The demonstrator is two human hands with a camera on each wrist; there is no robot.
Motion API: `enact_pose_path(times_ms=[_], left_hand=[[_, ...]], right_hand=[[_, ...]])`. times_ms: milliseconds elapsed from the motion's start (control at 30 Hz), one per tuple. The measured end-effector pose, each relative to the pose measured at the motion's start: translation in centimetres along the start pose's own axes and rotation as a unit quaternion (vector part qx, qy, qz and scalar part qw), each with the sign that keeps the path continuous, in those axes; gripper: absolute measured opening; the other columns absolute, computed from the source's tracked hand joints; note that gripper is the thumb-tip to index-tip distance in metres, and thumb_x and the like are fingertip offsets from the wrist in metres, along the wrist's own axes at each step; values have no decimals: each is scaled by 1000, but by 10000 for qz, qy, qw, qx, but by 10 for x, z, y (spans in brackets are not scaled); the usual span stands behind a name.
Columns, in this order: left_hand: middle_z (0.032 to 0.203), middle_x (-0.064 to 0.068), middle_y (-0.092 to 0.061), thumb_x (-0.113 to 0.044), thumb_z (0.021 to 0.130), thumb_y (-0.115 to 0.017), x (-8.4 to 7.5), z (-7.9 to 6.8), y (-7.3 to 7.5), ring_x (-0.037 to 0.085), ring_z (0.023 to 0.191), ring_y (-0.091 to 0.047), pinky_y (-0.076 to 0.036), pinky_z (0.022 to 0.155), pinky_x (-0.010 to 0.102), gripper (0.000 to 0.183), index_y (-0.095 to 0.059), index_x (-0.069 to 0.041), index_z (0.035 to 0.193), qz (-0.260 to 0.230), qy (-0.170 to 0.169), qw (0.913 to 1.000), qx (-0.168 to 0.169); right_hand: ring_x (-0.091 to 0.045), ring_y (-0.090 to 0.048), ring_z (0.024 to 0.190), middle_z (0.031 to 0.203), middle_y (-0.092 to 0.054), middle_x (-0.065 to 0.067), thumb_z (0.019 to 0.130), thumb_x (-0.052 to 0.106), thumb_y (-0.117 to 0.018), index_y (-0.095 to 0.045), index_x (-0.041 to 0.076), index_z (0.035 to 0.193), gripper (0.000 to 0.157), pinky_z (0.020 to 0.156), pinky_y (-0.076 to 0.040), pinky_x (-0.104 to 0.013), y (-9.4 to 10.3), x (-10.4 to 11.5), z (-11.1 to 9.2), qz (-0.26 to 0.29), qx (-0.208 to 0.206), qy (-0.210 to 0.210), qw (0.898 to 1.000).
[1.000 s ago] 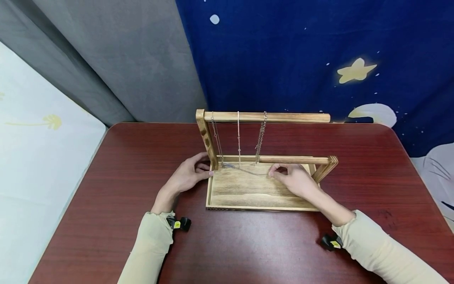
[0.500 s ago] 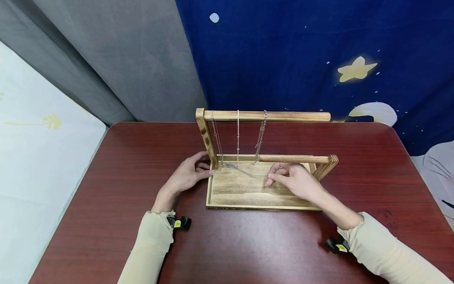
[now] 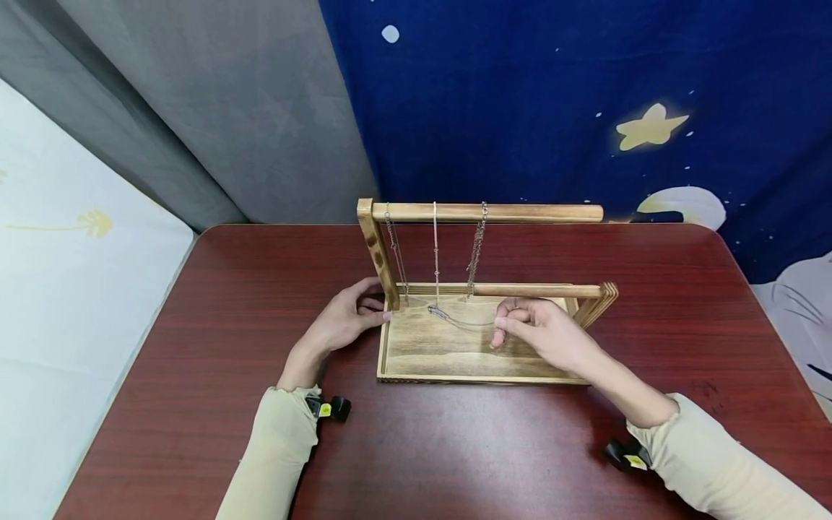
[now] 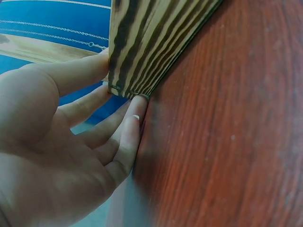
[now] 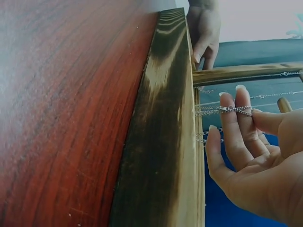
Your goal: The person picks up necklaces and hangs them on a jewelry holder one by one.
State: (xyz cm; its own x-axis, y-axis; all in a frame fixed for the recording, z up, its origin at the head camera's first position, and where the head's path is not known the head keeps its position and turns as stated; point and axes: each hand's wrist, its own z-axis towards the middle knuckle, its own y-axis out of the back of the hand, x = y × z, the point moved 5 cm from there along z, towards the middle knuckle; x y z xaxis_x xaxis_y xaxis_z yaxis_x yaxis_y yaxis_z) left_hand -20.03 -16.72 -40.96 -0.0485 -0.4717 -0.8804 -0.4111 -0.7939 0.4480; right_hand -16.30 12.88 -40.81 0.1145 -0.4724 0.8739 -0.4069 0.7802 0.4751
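A wooden jewelry stand (image 3: pixel 448 365) with a shallow tray base and two rods stands on the table. My right hand (image 3: pixel 546 332) pinches the end of a silver chain necklace (image 3: pixel 439 313) between thumb and fingers. In the right wrist view the necklace (image 5: pixel 229 109) crosses the fingertips, and its far part hangs low over the tray. At the stand's left end, my left hand (image 3: pixel 341 318) grips the tray's edge. Its thumb lies at the rim, and the left wrist view shows the other fingers against the end wall's lower corner (image 4: pixel 137 47).
From the upper rod (image 3: pixel 546 213) hang a thin chain (image 3: pixel 395 245), a pale beaded chain (image 3: pixel 436 249) and a thicker chain bunch (image 3: pixel 477 249). The lower rod (image 3: pixel 533 291) passes just behind my right hand. Reddish table (image 3: pixel 468 448) lies in front of the stand.
My right hand stays near the same spot while its fingertips shift slightly and the forearm moves right. The necklace's trailing end has slid right along the tray. The left hand holds still.
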Motion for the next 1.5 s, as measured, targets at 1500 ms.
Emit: enact_pose_path(times_ms=[1500], left_hand=[[139, 19, -53, -12, 92, -72, 41, 15, -1, 31, 112, -62, -50, 92, 41, 68, -38, -3, 150, 18, 108, 9999, -74]], right_hand=[[-20, -62, 76, 76, -55, -5, 103, 15, -55, -56, -5, 100, 21, 80, -52, -32, 17, 34, -29, 1738, 884, 147, 9807]])
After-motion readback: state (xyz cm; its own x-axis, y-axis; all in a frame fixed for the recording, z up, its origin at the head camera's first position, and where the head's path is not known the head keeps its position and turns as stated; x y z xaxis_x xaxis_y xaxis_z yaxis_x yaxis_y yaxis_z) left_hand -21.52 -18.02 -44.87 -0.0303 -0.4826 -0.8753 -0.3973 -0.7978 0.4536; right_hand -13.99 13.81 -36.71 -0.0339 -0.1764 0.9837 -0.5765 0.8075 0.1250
